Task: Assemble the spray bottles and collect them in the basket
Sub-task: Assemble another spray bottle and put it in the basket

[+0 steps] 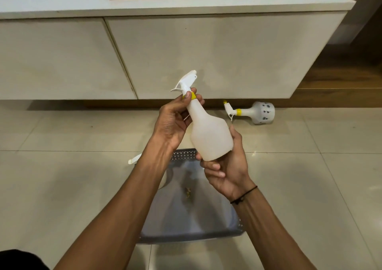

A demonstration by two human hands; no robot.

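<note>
The left hand [173, 120] pinches the yellow collar [193, 96] of the translucent white plastic spray bottle [208, 133], the right hand [227, 170] grips its base above the grey perforated basket [184, 156]

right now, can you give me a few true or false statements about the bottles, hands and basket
1. The left hand has its fingers at the yellow collar of the frosted white plastic spray bottle. True.
2. The right hand is empty. False: it grips the base of that bottle.
3. A second white spray bottle with dark spots stands upright on the tiled floor. False: it lies on its side near the cabinet.
4. The grey perforated basket sits on the floor below the hands. True.
5. The held bottle already lies in the basket. False: it is held in the air above it.
</note>
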